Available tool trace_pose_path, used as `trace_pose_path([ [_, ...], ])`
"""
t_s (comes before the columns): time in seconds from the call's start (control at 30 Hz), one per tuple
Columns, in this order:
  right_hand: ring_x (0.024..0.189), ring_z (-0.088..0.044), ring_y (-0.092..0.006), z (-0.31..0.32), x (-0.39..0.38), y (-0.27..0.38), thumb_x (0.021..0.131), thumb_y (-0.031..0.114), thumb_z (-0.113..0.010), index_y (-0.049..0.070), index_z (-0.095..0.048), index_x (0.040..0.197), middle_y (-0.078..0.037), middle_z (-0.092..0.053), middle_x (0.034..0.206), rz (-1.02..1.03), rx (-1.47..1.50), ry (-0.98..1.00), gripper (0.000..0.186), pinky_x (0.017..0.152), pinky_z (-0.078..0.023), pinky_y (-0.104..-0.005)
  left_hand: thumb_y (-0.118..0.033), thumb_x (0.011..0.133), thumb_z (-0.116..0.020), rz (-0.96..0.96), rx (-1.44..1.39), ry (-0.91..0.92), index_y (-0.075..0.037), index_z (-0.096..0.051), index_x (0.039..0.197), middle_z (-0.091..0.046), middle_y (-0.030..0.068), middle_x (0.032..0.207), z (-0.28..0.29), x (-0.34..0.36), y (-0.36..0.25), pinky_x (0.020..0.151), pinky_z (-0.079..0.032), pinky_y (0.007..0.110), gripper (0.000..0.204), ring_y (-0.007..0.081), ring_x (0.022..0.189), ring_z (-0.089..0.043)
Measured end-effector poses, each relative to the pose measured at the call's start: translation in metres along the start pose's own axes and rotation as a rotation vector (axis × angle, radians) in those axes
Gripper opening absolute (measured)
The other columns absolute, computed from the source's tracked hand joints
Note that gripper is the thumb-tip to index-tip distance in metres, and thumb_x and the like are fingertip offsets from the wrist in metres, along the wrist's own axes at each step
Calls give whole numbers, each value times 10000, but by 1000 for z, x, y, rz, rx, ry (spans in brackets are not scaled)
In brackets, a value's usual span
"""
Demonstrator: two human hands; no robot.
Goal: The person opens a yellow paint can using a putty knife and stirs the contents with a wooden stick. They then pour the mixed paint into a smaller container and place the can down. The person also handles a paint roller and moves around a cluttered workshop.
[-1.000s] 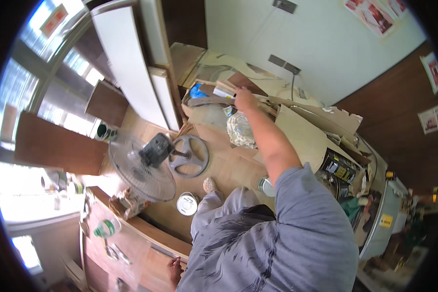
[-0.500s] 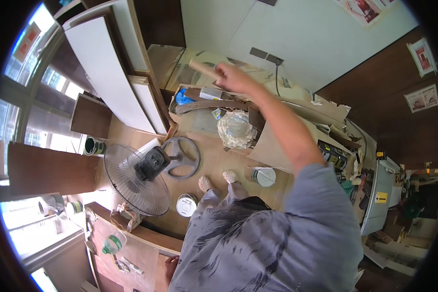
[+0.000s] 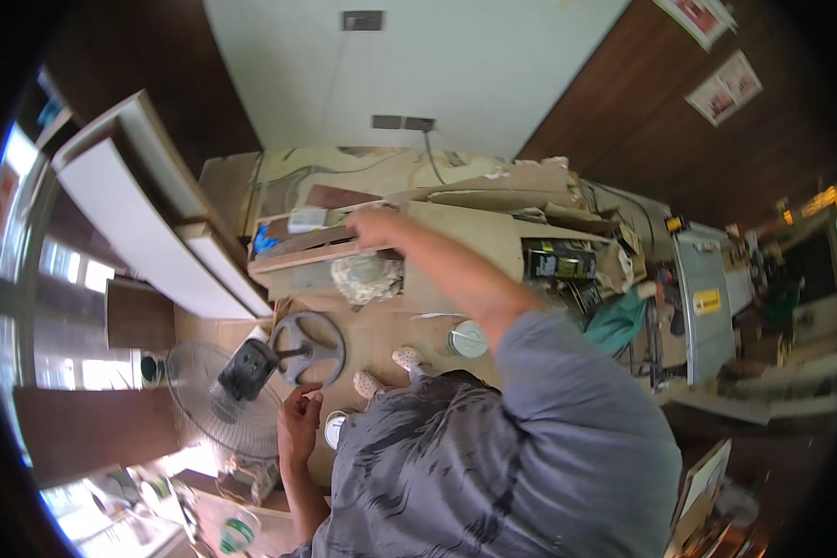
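The wooden strip (image 3: 293, 259) lies along the near edge of a long box of scraps (image 3: 293, 282), beyond the standing fan (image 3: 247, 369) and reaching to its right. The right hand (image 3: 377, 229) is at the strip's right end, farther from the fan than the left hand, its fingers bent downward; blur and overlap hide their undersides, so I cannot tell whether they are closed on the wood. The left hand (image 3: 299, 420) is just right of the fan's cage as seen from above, its fingers loosely bent and a small gap between thumb and forefinger. In the box, past the fan, are a scrap of blue plastic (image 3: 266, 240), a white block (image 3: 307, 220) and a reddish-brown board (image 3: 339, 196). A pale crumpled bundle (image 3: 367, 277) is nearer, beyond the fan and to its right. One lidded pail (image 3: 468, 340) stands right of the fan, well apart from it, with a black can (image 3: 560, 259) and a green cloth (image 3: 616, 321) farther right. White panels (image 3: 158, 237) lean beyond the fan to its left; a bench (image 3: 205, 507) carrying a green-topped bottle (image 3: 237, 535) is on its near side.
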State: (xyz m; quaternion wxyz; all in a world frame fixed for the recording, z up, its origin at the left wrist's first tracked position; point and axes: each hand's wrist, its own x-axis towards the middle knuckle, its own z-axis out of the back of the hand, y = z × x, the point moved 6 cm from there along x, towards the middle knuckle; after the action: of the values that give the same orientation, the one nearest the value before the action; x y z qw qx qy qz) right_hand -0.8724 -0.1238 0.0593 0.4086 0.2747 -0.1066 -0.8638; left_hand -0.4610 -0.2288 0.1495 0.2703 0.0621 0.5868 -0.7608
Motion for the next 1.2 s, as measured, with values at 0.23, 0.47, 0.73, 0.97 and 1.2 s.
trace_pose_path([
  [0.23,1122,-601,-324,-67,-26,28,838,96,-644,84,-641,1057,-132,-612,1166,110,-33,-628,219,912,-509,-468,-129,949,-637,7,143,1,-32,-704,1127,-463,-30,589,4,-5,-35,514,-338,261,213,63,537,-434],
  [0.47,1063,-609,-323,17,-22,163,910,179,-638,106,-613,1195,-120,-578,1139,408,212,-794,296,884,-518,-459,-254,988,-652,-173,-69,-448,-18,-471,1436,-599,44,907,83,35,-76,699,-480,268,538,111,815,-579],
  [0.73,1100,-595,-306,79,-108,300,863,213,-726,89,-628,1291,-101,-610,1134,806,383,-739,456,941,-500,-419,-362,1024,-586,-525,-751,-559,-3,-365,1472,-478,244,1458,162,35,-163,1073,-487,499,615,364,1353,-495],
  [0.97,1352,-459,-346,102,-141,228,582,424,-921,219,-399,1542,-173,-445,1494,660,114,-495,1112,1127,-363,-493,-276,1026,-595,-662,-748,-923,-27,-467,1374,-583,203,1351,194,-74,-139,1004,-545,484,447,345,1262,-586],
  [1.2,1016,-648,-366,23,-162,259,860,337,-761,80,-647,1233,-171,-681,1115,882,246,-66,467,873,-520,-434,-353,976,-680,-558,-727,-1394,-65,-586,1105,-659,64,979,163,-201,-87,626,-536,262,329,161,902,-675],
])
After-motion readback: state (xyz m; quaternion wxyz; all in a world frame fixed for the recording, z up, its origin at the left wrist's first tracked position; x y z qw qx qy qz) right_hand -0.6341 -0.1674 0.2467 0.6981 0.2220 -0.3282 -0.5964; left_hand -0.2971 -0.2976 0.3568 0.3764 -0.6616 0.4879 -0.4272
